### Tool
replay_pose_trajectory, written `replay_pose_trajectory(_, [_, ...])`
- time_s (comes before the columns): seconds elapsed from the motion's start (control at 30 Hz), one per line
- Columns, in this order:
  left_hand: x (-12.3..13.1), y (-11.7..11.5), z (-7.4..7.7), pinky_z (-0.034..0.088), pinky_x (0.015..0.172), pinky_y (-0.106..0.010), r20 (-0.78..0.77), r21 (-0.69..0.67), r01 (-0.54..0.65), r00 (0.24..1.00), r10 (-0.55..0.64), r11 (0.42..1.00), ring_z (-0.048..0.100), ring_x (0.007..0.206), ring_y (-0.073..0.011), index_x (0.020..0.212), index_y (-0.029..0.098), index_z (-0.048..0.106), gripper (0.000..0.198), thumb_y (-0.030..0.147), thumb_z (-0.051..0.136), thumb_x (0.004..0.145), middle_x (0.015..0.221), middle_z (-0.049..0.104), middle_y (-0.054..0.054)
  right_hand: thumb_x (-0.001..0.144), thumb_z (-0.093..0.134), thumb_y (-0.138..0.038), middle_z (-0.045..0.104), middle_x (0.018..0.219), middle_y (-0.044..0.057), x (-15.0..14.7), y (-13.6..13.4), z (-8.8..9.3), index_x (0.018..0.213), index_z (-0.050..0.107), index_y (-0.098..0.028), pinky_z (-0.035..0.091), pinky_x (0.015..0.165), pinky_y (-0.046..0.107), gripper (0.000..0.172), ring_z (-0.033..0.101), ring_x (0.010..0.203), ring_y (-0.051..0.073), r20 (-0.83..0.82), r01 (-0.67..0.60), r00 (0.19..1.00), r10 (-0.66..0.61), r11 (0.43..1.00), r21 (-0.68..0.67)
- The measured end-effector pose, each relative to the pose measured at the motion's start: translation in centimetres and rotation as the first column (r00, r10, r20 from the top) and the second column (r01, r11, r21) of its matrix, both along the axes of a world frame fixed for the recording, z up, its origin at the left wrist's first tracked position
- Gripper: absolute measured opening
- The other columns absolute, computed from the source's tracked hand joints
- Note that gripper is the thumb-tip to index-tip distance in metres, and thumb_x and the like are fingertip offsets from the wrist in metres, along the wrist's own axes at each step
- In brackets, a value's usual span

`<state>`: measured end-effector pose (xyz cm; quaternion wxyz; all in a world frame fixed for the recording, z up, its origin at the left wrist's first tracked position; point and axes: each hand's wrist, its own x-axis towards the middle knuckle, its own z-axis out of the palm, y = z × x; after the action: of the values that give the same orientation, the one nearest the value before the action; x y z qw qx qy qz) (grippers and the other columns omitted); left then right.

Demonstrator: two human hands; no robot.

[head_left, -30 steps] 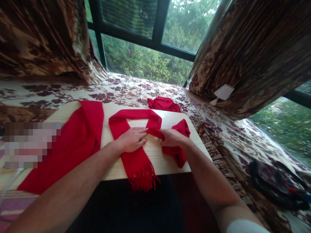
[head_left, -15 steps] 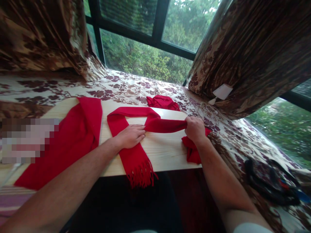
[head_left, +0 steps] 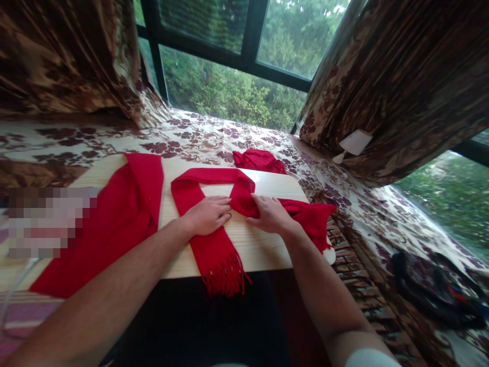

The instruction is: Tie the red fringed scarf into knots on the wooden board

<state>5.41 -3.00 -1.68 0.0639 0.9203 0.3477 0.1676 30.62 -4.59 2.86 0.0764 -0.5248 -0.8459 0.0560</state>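
A red scarf [head_left: 210, 176] with a fringed end lies looped over the pale wooden table. Its fringe [head_left: 225, 275] hangs past the near edge, and its other end spreads toward the right edge. My left hand [head_left: 208, 215] rests flat on the scarf's left strip, fingers stretched out. On the right part of the loop lies my right hand [head_left: 269, 211], palm down, its thumb apart from the fingers. Some of the scarf is hidden under both hands. To the left, a wide red cloth [head_left: 118, 214] lies with its upper corner folded over.
A crumpled red cloth [head_left: 260, 160] sits beyond the table's far edge. The wooden table [head_left: 263, 250] stands beside a flower-patterned cover [head_left: 198, 132]. A small white lamp [head_left: 355, 142] is at the right, near the curtain. A black bag-like item [head_left: 431, 290] lies lower right.
My right hand has let go of the scarf's right stretch and moved left onto the loop. The scarf's right end now lies spread out. My left hand stays put.
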Motion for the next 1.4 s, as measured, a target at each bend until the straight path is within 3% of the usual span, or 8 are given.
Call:
replay_pose_trajectory(0.2, [0.0, -0.2, 0.2, 0.041, 0.113, -0.04, 0.113, -0.003, 0.039, 0.993, -0.038, 0.999, 0.051, 0.134, -0.0228, 0.117, 0.024, 0.071, 0.032, 0.034, 0.049, 0.095, 0.141, 0.061, -0.006, 0.078, 0.076, -0.049, 0.067, 0.127, 0.013, 0.8, -1.6, 0.5, 0.147, 0.046, -0.024, 0.048, 0.088, 0.035, 0.079, 0.067, 0.106, 0.027, -0.159, -0.087, 0.986, 0.057, 0.978, -0.19])
replay_pose_trajectory(0.4, [-0.7, -1.6, 2.0, 0.048, 0.101, -0.042, 0.312, 0.065, -0.145, 0.943, 0.118, 0.987, 0.061, 0.11, -0.024, 0.086, 0.02, 0.068, 0.015, 0.023, 0.053, 0.087, 0.113, 0.07, -0.009, 0.083, 0.07, -0.05, 0.065, 0.125, 0.011, 0.3, -2.5, -2.4, 0.142, 0.053, -0.023, 0.049, 0.087, 0.034, 0.067, 0.065, 0.101, 0.022, -0.329, 0.045, 0.942, -0.067, 0.996, -0.074])
replay_pose_trajectory(0.57, [-1.7, -5.3, 5.2, 0.05, 0.079, -0.035, 0.086, -0.012, -0.154, 0.984, 0.154, 0.988, 0.061, 0.083, -0.0211, 0.079, 0.021, 0.065, 0.015, 0.026, 0.054, 0.088, 0.081, 0.064, -0.006, 0.089, 0.064, -0.044, 0.07, 0.112, 0.007, -0.2, -2.6, -3.6, 0.124, 0.065, -0.023, 0.048, 0.074, 0.031, 0.042, 0.063, 0.078, 0.017, -0.432, 0.163, 0.89, -0.146, 0.987, 0.004])
replay_pose_trajectory(0.7, [-2.9, -9.4, 6.4, 0.049, 0.092, -0.035, -0.016, -0.177, 0.027, 0.999, -0.031, 0.984, 0.062, 0.102, -0.022, 0.108, 0.028, 0.07, 0.026, 0.028, 0.061, 0.084, 0.108, 0.068, -0.005, 0.092, 0.059, -0.041, 0.072, 0.107, 0.006, -0.3, -2.6, -3.5, 0.111, 0.068, -0.022, 0.046, 0.071, 0.029, 0.028, 0.062, 0.073, 0.016, -0.455, 0.178, 0.879, -0.146, 0.984, 0.028])
replay_pose_trajectory(0.87, [-3.5, -12.6, 4.2, 0.041, 0.109, -0.045, -0.073, -0.162, 0.023, 0.997, -0.035, 0.986, 0.05, 0.13, -0.031, 0.145, 0.036, 0.05, 0.078, 0.031, 0.075, 0.071, 0.142, 0.055, -0.006, 0.092, 0.058, -0.038, 0.072, 0.105, 0.004, -0.3, -2.6, -3.6, 0.106, 0.068, -0.023, 0.044, 0.072, 0.029, 0.023, 0.061, 0.072, 0.015, -0.415, 0.174, 0.9, -0.135, 0.983, 0.058])
replay_pose_trajectory(1.03, [-2.1, -13.7, 1.6, 0.037, 0.111, -0.05, -0.049, -0.041, -0.147, 0.988, 0.145, 0.988, 0.05, 0.128, -0.0325, 0.136, 0.025, 0.056, 0.063, 0.018, 0.065, 0.073, 0.138, 0.058, -0.011, 0.092, 0.058, -0.038, 0.071, 0.099, 0.004, -0.5, -2.8, -3.2, 0.1, 0.067, -0.022, 0.044, 0.073, 0.029, 0.02, 0.061, 0.075, 0.016, -0.396, 0.18, 0.907, -0.146, 0.982, 0.05])
replay_pose_trajectory(1.3, [-0.9, -13.5, 1.7, 0.041, 0.104, -0.048, 0.053, -0.076, -0.248, 0.966, 0.253, 0.966, 0.054, 0.12, -0.0305, 0.123, 0.024, 0.063, 0.048, 0.02, 0.061, 0.075, 0.127, 0.064, -0.009, 0.077, 0.075, -0.033, 0.064, 0.127, 0.012, 2.2, -5.1, -1.5, 0.134, 0.054, -0.02, 0.048, 0.092, 0.036, 0.062, 0.063, 0.107, 0.024, -0.371, -0.016, 0.929, -0.003, 0.999, -0.048])
replay_pose_trajectory(1.4, [-1.1, -13.2, 1.5, 0.041, 0.104, -0.048, 0.062, -0.07, -0.25, 0.965, 0.255, 0.966, 0.053, 0.122, -0.0295, 0.132, 0.028, 0.062, 0.057, 0.015, 0.057, 0.077, 0.128, 0.064, -0.007, 0.077, 0.073, -0.025, 0.065, 0.122, 0.013, 3.3, -5.9, -1.4, 0.126, 0.06, -0.018, 0.044, 0.099, 0.041, 0.052, 0.059, 0.112, 0.027, -0.234, 0.04, 0.972, -0.028, 0.998, 0.046])
